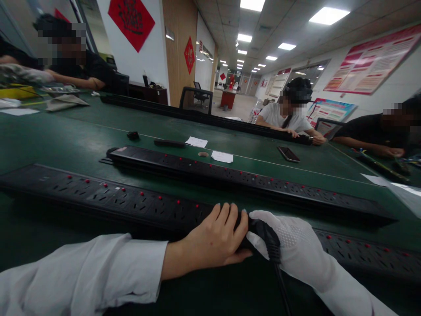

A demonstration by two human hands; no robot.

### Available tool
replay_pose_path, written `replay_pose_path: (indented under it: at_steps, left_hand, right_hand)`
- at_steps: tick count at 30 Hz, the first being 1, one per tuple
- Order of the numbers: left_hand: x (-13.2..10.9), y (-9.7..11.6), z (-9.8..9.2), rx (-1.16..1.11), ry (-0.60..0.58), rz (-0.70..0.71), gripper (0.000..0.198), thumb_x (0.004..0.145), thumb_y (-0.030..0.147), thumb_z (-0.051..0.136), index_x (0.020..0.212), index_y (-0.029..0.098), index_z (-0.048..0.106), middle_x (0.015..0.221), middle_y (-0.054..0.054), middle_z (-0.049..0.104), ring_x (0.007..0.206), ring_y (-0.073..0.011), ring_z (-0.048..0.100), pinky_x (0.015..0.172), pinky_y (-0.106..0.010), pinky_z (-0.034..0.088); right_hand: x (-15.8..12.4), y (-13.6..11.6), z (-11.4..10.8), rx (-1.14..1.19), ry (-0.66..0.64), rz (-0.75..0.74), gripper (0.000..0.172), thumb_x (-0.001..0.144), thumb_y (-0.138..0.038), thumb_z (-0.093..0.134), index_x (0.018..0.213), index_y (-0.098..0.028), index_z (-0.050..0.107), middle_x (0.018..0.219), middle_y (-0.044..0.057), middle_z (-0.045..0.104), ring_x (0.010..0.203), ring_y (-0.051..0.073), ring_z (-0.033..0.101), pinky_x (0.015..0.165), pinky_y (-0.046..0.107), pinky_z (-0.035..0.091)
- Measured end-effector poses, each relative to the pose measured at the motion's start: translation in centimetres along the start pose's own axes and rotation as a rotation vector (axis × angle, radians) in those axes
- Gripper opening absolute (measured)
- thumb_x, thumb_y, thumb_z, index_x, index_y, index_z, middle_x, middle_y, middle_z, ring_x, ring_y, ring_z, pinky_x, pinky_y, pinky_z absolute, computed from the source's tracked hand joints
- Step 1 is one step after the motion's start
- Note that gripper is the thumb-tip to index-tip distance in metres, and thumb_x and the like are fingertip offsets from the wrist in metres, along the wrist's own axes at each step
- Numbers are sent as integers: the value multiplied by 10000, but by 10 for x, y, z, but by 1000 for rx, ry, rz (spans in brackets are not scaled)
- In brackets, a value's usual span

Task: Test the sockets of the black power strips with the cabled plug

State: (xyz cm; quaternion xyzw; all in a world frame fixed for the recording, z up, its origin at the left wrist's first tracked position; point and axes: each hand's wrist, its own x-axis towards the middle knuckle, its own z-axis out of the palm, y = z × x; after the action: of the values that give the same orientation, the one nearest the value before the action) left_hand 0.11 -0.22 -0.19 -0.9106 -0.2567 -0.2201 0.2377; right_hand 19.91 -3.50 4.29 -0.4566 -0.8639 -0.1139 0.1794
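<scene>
Fingers (230, 217) of our left hand (210, 243): bare, pressed together, laid over the top of the near power strip (115, 197), thumb against its front edge, so the hand clamps the strip to the counter (49, 140).

Fingers (255, 240) of our right hand (296, 245): in a white dotted glove, closed round a black plug (265, 231) that sits at the strip just beside the left fingertips. We cannot tell whether its pins are in a socket, as both hands cover that spot.

Cable (280, 276): black, running from the plug down towards us and off the lower edge.

Near power strip: long, black, with red switches and many sockets, lying across the counter from far left to far right.

Second power strip (230, 175): same kind, parallel, just behind the first and apart from it.

Also on the green counter, beyond both strips: two paper slips (196, 141), a round hole (203, 154), a dark phone (288, 154).

Other people: three seated round the far sides, hands on their own work, well apart from ours.

Step in hand, as we judge it: the plug is being worked at a socket while the strip is steadied.

Next move, as we judge it: it calls for the left hand to keep the strip from sliding, and for the right hand to hold the plug square to the socket face, gripping the body and not the cable.
</scene>
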Motion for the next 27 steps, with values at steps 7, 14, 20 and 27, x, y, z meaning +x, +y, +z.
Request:
replay_pose_path:
  at_steps: [7,14,20,27]
  left_hand:
    - [0,0,-1,7,9,5,633,884,552,247,1206,49,459,1099,-205,566,990,-317,555,790,-410,445]
    - [0,0,-1,1,-4,4,625,893,536,231,1204,43,458,1094,-211,568,993,-326,555,790,-418,450]
    - [1,0,0,-1,4,6,633,888,548,241,1200,43,459,1096,-215,565,991,-324,558,785,-416,449]
    - [-1,0,1,4,6,5,629,888,541,242,1208,42,454,1094,-212,567,994,-324,555,796,-418,445]
  right_hand:
    - [0,1,0,8,3,4,302,824,-371,528,1074,-202,521,872,21,676,724,126,641,650,235,467]
    - [-1,1,1,5,-8,7,302,823,-368,535,1077,-205,522,884,22,674,742,127,640,662,236,466]
    - [-2,1,2,-3,-29,28,306,818,-387,539,1075,-223,513,853,-2,664,705,124,632,634,242,450]
    - [-3,1,3,-4,-38,30,306,823,-393,535,1083,-237,491,853,-10,661,703,130,631,623,247,444]
